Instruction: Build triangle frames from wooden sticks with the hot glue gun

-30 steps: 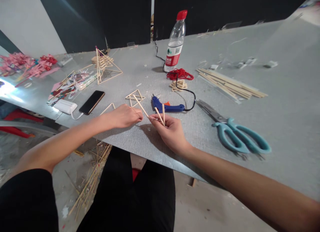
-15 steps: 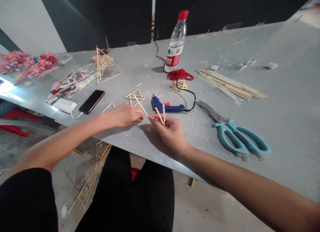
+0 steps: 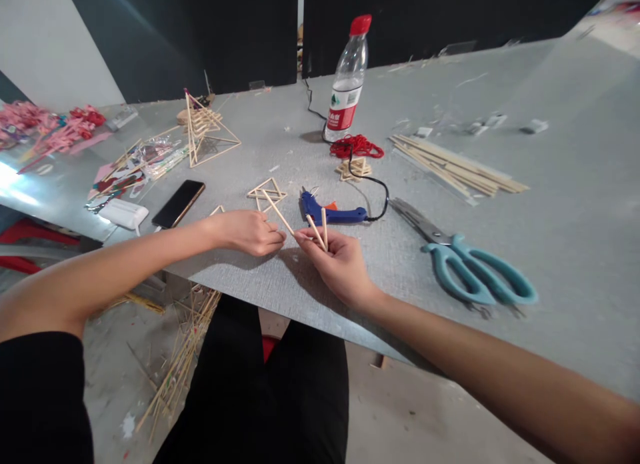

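Note:
My right hand [image 3: 343, 261] is closed on thin wooden sticks [image 3: 317, 232]. Two short ends stick up from its fingers, and one longer stick [image 3: 279, 213] slants away to the upper left from the thumb tip. My left hand [image 3: 253, 233] is just left of it, knuckles up and fingers curled together. Whatever its fingertips may pinch is hidden. Behind the hands lie a flat stick star [image 3: 270, 192] and a blue glue gun [image 3: 337, 215] with an orange trigger. Part of another stick shape [image 3: 218, 209] shows behind my left wrist.
Large teal-handled scissors [image 3: 465, 257] lie right of my hands. Farther back are a water bottle [image 3: 347, 84], red cord [image 3: 357, 146], a small star stack [image 3: 353, 169] and flat sticks [image 3: 455, 164]. On the left are a phone [image 3: 179, 204], a white charger [image 3: 123, 214] and a stick pyramid [image 3: 213, 134].
The view has shifted slightly, so the table things sit a little further left. My left hand and forearm have turned a bit; my right hand keeps its hold on the sticks.

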The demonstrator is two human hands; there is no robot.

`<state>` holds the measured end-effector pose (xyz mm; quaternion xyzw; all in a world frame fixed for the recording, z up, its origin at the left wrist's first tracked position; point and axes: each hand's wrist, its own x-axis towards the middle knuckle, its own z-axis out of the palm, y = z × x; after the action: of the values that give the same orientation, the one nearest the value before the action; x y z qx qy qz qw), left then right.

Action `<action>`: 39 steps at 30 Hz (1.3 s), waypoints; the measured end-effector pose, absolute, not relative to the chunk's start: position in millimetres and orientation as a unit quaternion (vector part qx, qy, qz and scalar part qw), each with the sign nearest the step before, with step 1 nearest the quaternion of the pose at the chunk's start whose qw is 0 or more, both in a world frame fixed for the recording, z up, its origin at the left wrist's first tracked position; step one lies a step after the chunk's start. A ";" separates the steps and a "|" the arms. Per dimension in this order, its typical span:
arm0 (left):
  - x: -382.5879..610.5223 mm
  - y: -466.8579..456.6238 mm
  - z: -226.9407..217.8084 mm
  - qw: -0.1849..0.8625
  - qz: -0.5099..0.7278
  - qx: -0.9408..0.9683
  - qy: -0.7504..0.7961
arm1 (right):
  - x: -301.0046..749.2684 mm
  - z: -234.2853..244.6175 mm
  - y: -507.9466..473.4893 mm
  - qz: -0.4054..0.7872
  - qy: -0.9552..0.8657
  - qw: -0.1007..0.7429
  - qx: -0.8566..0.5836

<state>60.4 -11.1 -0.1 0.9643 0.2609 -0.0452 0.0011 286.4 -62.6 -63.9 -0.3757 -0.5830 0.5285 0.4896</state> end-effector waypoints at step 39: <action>67.3 25.7 6.2 0.060 -0.124 0.986 0.091 | 287.0 -65.6 -60.8 0.545 -0.560 0.490 -0.386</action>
<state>67.3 25.7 6.2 0.9862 0.0911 -0.1244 0.0596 287.0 -60.8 -65.6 -0.3863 -0.5598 0.5452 0.4901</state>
